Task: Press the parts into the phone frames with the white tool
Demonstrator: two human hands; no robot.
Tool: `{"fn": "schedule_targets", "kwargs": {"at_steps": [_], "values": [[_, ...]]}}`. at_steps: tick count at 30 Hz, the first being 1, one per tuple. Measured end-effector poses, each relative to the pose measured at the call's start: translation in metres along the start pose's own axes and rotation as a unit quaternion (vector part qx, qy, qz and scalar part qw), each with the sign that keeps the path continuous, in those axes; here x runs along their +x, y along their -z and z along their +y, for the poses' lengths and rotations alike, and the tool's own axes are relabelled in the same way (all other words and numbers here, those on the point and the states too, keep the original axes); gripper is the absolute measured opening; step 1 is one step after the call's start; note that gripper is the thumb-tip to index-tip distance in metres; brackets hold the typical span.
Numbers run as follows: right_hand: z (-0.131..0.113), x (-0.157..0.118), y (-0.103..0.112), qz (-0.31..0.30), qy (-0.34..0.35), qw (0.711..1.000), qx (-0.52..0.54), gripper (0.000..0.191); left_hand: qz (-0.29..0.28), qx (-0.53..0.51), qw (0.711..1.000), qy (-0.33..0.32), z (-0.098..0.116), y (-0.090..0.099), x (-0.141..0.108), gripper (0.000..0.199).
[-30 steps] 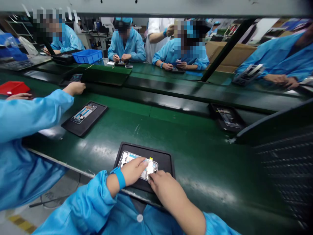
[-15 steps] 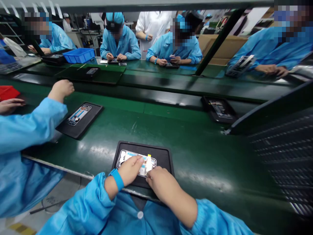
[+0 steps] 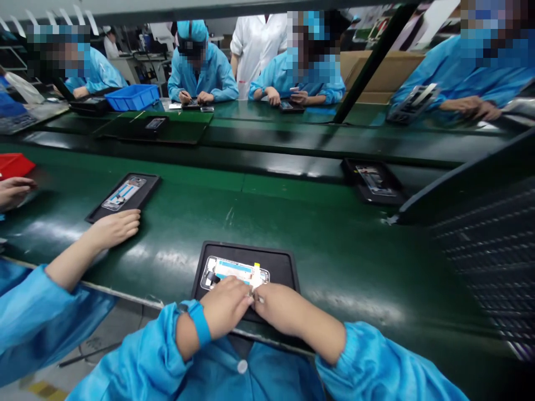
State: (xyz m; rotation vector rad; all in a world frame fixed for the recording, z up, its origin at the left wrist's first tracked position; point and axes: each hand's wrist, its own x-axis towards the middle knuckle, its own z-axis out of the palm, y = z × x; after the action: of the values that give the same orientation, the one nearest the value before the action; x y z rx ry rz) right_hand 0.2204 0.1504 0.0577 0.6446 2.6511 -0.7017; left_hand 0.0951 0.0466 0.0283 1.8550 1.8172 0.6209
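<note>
An opened phone housing [image 3: 234,267] with blue strips, a small black piece on its left part and a yellow tab at its upper edge lies in a black tray [image 3: 284,273] before me. My left hand [image 3: 228,303], a blue band on its wrist, rests over the housing's lower edge with fingers drawn together. Right beside it, my right hand [image 3: 280,306] is closed in a pinch at the lower right of the housing. The fingertips of both meet there; what they hold between them is too small and hidden to make out.
At left a co-worker's hand [image 3: 115,229] lies by another black tray [image 3: 148,192] with a phone housing. A third tray [image 3: 395,195] sits right of centre, near a dark perforated panel [image 3: 493,239]. Co-workers sit across the green bench [image 3: 326,223]; a blue bin [image 3: 132,98] stands there.
My left hand has moved down off the housing's middle to meet my right fingertips. The neighbour's hand came down toward the bench, and the neighbour's tray shifted left and away.
</note>
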Motion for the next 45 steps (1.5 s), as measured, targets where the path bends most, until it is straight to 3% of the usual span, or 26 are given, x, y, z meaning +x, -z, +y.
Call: {"fn": "schedule_targets", "kwargs": {"at_steps": [3,7,15,20,25,29,32,35,39,41,45], "values": [[0.002,-0.006,-0.002,0.003,0.008,1.0,0.022,0.019,-0.013,0.081,0.995,-0.048,-0.002,-0.007,-0.007,0.021],[0.0,-0.012,-0.005,0.044,0.0,0.999,-0.007,0.018,0.036,0.135,0.988,-0.071,-0.005,-0.017,-0.011,0.021],[0.003,-0.018,-0.017,0.095,0.002,0.995,-0.038,0.015,0.109,0.127,0.984,-0.066,-0.004,-0.02,-0.008,0.025],[0.006,-0.021,-0.032,0.105,0.031,0.991,-0.077,0.016,0.101,0.118,0.986,-0.059,-0.003,-0.021,-0.006,0.02],[0.006,-0.019,-0.04,0.14,0.016,0.986,-0.094,0.012,0.101,0.132,0.983,-0.076,-0.002,-0.018,-0.004,0.019],[0.008,-0.019,-0.041,0.157,-0.02,0.985,-0.072,0.013,0.111,0.135,0.981,-0.08,-0.004,-0.02,-0.005,0.018],[0.014,-0.02,-0.041,0.191,-0.027,0.981,0.012,0.015,0.138,0.139,0.978,-0.074,-0.006,-0.024,-0.006,0.018],[0.021,-0.02,-0.042,0.286,-0.073,0.937,0.186,0.019,0.156,0.152,0.973,-0.072,-0.007,-0.027,-0.005,0.016],[0.021,-0.019,-0.048,0.389,-0.227,0.797,0.402,0.044,0.123,0.179,0.973,-0.077,-0.007,-0.029,-0.003,0.014],[0.015,-0.018,-0.053,0.428,-0.232,0.754,0.441,0.046,0.11,0.185,0.973,-0.082,-0.008,-0.029,-0.002,0.014],[0.004,-0.012,-0.069,0.517,-0.163,0.721,0.431,0.035,0.093,0.187,0.974,-0.084,-0.008,-0.028,-0.002,0.014]]}}
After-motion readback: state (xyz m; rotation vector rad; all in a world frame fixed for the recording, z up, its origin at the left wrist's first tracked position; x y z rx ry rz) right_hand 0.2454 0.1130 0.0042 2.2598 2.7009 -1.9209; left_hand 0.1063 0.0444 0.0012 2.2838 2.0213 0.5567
